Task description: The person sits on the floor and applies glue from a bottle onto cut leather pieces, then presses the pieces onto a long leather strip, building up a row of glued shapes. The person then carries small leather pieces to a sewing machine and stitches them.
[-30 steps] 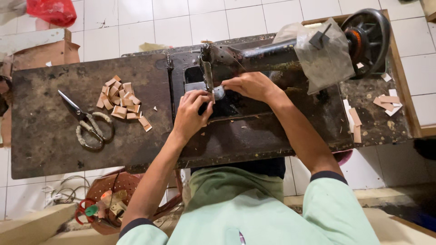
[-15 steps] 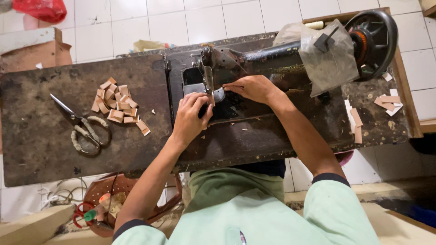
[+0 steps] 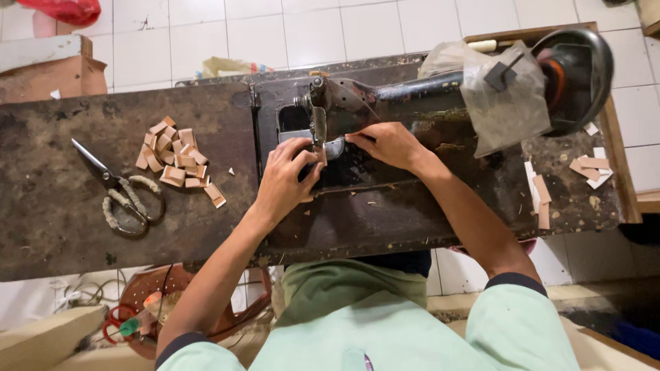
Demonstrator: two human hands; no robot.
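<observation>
White floor tiles show beyond the far edge of the dark, worn sewing table [image 3: 82,233], and I look straight down on it. My left hand [image 3: 285,182] and right hand [image 3: 388,143] meet at the needle of the black sewing machine [image 3: 412,89], near the middle of the table. Both hands have their fingers curled and pinched around a small pale piece [image 3: 335,148] at the presser foot; I cannot tell how firmly either holds it. Toward the left half of the table lies a heap of tan leather scraps [image 3: 175,161], and scissors [image 3: 117,192] rest just left of it. More tan strips [image 3: 543,196] lie near the right edge, below a clear plastic bag [image 3: 498,96] draped over the machine beside its handwheel [image 3: 577,75].
</observation>
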